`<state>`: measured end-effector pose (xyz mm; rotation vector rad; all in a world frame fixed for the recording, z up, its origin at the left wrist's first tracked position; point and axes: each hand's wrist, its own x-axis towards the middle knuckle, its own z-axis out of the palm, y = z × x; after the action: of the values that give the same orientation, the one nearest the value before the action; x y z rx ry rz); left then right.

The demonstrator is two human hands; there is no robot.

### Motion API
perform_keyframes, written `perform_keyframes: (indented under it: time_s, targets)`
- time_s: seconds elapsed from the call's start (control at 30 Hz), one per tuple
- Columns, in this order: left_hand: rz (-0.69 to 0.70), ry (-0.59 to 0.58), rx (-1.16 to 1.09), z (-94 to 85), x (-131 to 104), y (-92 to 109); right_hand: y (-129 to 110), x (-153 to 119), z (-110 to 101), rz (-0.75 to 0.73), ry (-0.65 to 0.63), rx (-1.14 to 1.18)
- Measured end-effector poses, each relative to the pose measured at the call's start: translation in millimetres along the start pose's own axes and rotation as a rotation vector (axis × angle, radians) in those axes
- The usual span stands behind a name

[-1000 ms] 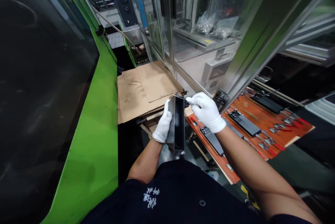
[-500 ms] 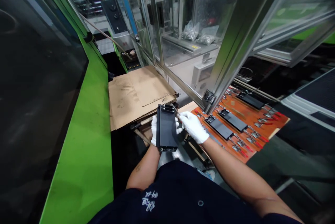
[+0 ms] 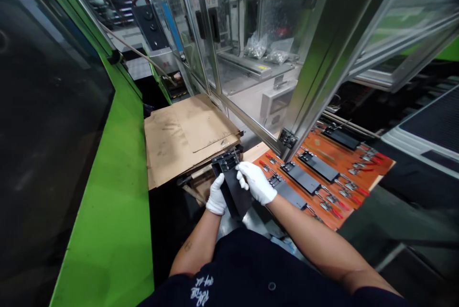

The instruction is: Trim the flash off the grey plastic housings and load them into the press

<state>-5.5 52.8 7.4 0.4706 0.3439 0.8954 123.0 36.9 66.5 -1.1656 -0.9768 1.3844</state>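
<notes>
A long black box-like plastic part [image 3: 236,196] is in front of my body, tilted so its far end shows recesses. My gloved left hand [image 3: 217,198] grips it along its left side, the thumb on the edge. At the far end, my gloved right hand [image 3: 256,183] is closed on a thin, slender tool [image 3: 236,156], whose exact kind is too small to make out. The tool's tip points up beside the part's end. Some fingers of the left hand are hidden behind the part.
Brown cardboard sheets [image 3: 172,130] lie ahead on a stand. On the right, an orange board [image 3: 317,192] carries several dark plates [image 3: 301,177] and red-handled clamps. A metal-framed clear door [image 3: 315,82] overhangs its edge. A green machine [image 3: 114,192] borders the left.
The black part has tipped and turned, so its far end now shows more. My right hand has moved left and closer to that end, and the left thumb now shows on the side.
</notes>
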Motion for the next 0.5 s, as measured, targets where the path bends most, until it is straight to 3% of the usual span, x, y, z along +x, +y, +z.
perform_keyframes:
  time_s: [0.07,0.2,0.37,0.5]
  targets:
    - [0.008,-0.004,0.013,-3.2,-1.8,2.7,0.3,0.4,5.3,0.003,0.005,-0.007]
    - [0.003,0.066,-0.011,-7.1,-3.7,12.9,-3.4,-5.5,16.5,0.007,-0.240,-0.024]
    - [0.024,0.221,-0.113,-5.8,-6.4,18.5,-4.1,3.2,18.3,0.009,-0.017,0.000]
    - [0.046,0.283,-0.150,-13.6,-10.5,15.8,-0.6,21.3,12.5,0.089,-0.025,0.007]
